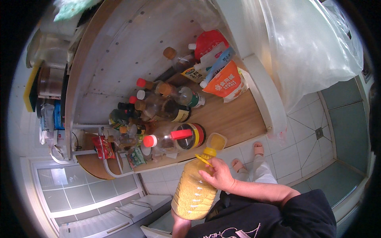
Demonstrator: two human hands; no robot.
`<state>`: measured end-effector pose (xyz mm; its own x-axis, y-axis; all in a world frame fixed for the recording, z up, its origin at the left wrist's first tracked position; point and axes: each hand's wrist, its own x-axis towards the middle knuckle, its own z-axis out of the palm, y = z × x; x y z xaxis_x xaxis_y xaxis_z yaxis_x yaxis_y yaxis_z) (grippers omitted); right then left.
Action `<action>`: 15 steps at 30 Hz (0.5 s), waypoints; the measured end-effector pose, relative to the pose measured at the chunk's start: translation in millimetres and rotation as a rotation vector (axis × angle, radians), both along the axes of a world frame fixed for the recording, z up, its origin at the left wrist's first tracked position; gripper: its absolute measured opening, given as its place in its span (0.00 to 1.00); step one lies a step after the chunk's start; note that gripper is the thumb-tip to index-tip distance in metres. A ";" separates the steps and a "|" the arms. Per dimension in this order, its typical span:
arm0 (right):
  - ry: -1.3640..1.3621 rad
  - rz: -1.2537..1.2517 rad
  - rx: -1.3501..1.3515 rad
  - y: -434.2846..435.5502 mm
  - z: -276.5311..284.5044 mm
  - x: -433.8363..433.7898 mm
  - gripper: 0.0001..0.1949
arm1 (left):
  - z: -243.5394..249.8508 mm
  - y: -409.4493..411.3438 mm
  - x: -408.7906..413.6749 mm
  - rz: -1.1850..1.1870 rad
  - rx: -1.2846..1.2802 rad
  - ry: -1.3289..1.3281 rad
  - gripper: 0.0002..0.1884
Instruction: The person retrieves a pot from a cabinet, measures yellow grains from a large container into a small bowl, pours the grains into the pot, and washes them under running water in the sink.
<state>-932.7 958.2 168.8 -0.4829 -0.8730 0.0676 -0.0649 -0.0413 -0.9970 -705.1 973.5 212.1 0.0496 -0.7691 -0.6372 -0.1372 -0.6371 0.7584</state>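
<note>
A large clear plastic jug point(193, 190) of fine yellow grain, like millet, is tilted in both my hands. My right hand point(220, 174) grips it near the yellow neck point(209, 151) and its yellow handle ring point(203, 160). Under the jug's base is my left hand point(180, 223), partly hidden by the jug. The neck meets a small clear plastic container point(222, 137) at the edge of the wooden shelf point(238, 119). Yellow grain shows in that container; whether grain is flowing cannot be told. Close by stands a big bottle with a red cap and red handle point(181, 134), holding dark liquid.
Several sauce bottles point(175, 108) crowd the shelf, with an orange packet point(226, 81) and a red pouch point(209, 44) behind. A red snack bag point(103, 148) sits on a corner rack point(119, 163). A translucent plastic bag point(306, 53) hangs beside the shelf. Tiled floor point(297, 128) lies below.
</note>
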 end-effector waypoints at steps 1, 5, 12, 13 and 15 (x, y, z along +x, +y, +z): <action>0.002 0.003 0.005 0.0 0.7 -0.3 0.17 | 3.9 0.4 -4.7 0.104 0.049 0.090 0.21; -0.004 0.009 0.011 0.4 2.3 -0.2 0.17 | 0.5 -0.3 2.6 0.152 0.055 0.155 0.21; 0.022 -0.021 -0.005 0.6 0.3 2.5 0.16 | -14.4 -1.2 17.9 0.005 0.033 -0.019 0.21; 0.024 -0.027 -0.006 0.7 0.5 2.9 0.16 | -12.3 -1.7 14.0 -0.014 0.038 -0.052 0.21; 0.044 0.007 -0.009 1.4 -0.8 3.1 0.17 | -9.7 -1.5 7.9 -0.008 0.046 -0.038 0.21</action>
<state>-929.6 959.6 168.0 -0.4731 -0.8757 0.0966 -0.1079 -0.0512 -0.9928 -697.3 972.0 202.4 0.0685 -0.7393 -0.6698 -0.1710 -0.6702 0.7222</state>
